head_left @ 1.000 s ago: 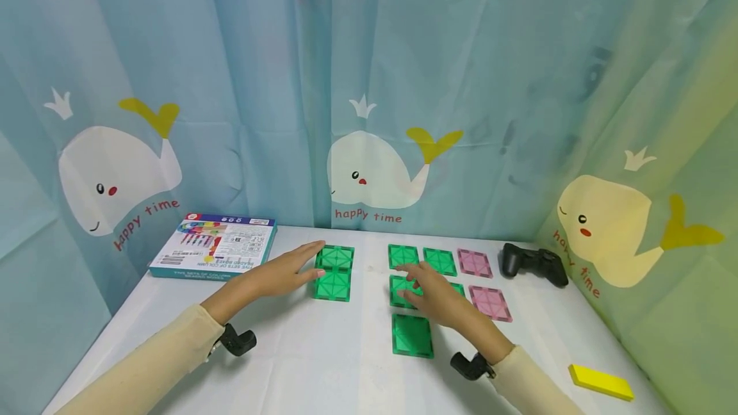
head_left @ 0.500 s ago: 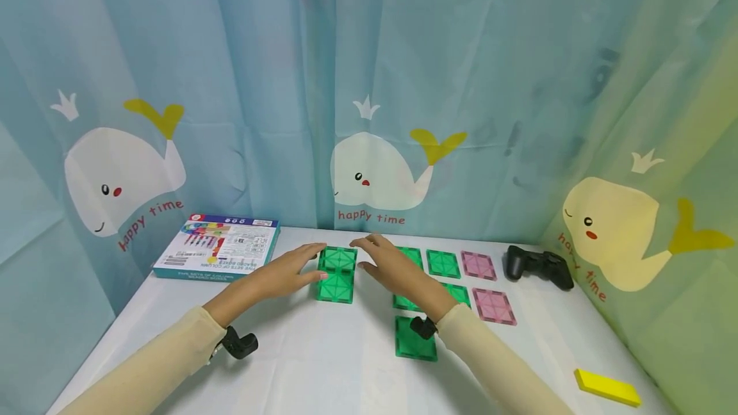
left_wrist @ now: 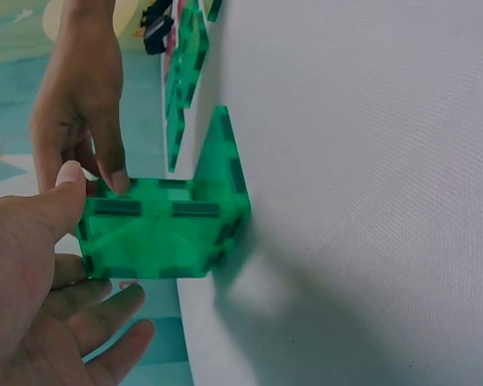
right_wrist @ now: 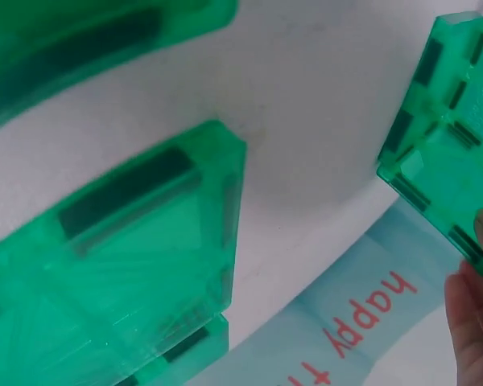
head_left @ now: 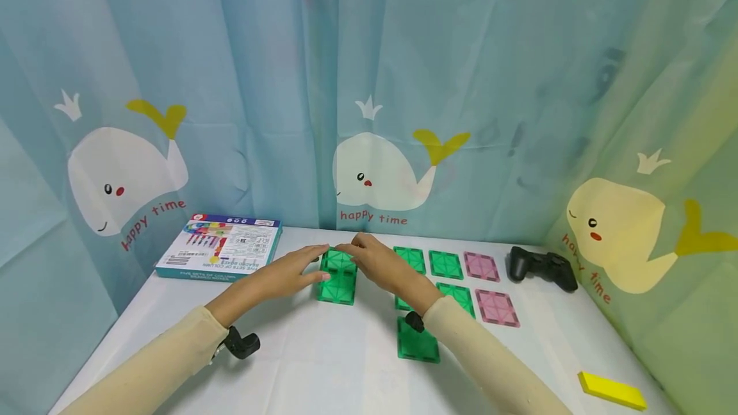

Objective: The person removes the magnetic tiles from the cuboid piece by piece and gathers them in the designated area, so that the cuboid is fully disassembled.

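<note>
Two joined see-through green square magnetic tiles (head_left: 336,290) sit between my hands in the head view. One lies along the table, and the other tile (left_wrist: 149,233) stands up from it in the left wrist view. My left hand (head_left: 282,274) pinches the raised tile at its left side, thumb on the near face and fingers behind. My right hand (head_left: 380,266) has come in from the other side, its thumb and curled fingers on the same tile's edge. At the right of the right wrist view, fingers grip a corner of the joined tiles (right_wrist: 443,153).
Right of my hands lie several flat green tiles (head_left: 445,264), partly under my right forearm, and two pink tiles (head_left: 481,266). A black game controller (head_left: 542,268), a yellow block (head_left: 612,390) and a printed toy box (head_left: 219,248) also rest on the white table (head_left: 300,364).
My right hand has moved left from over the right-hand green tiles to the joined pair, and its fingers now meet the tile. The left hand has stayed in place.
</note>
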The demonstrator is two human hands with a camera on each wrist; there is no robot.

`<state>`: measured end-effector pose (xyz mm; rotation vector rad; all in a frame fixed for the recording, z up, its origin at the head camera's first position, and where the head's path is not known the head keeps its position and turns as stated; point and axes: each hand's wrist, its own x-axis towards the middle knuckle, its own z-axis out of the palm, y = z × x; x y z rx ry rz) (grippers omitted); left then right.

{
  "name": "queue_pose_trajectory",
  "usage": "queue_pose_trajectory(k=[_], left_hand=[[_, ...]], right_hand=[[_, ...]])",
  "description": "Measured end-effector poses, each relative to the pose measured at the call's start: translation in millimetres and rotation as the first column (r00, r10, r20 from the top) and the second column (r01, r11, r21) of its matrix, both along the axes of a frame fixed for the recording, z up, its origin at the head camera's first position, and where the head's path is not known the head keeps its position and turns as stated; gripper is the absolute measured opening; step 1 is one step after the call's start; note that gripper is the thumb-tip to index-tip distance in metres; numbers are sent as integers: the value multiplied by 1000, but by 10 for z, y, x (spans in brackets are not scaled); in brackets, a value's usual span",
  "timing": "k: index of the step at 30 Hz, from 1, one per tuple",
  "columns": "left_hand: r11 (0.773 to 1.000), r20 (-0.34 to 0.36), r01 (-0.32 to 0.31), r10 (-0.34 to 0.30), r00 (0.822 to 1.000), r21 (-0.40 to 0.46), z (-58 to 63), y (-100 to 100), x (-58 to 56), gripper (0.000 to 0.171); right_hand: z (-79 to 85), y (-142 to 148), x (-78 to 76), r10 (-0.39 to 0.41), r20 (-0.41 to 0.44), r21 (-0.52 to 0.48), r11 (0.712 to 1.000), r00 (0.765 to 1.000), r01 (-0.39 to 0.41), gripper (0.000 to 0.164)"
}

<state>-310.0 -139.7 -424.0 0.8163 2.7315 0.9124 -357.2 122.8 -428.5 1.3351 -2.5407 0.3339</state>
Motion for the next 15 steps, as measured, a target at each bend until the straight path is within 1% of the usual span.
queue_pose_trajectory(k=[5, 8, 12, 15], left_hand=[[1000, 0, 4, -4, 1000, -15, 12, -5, -4, 73], [1000, 1, 2, -2, 1000, -27, 22, -10, -6, 74], [999, 0, -6, 6, 1000, -37, 31, -19, -11, 74], [1000, 0, -7, 7, 1000, -29, 33, -29, -15, 73]], right_hand=[[-26, -14, -2, -6, -3, 21, 1000, 1000, 6, 51], [-57, -16, 13, -13, -32, 29, 999, 999, 14, 51], [-95, -21, 49, -6, -74, 66, 998, 997, 11, 51], [-98, -35, 65, -31, -53, 74, 997, 998, 35, 52]])
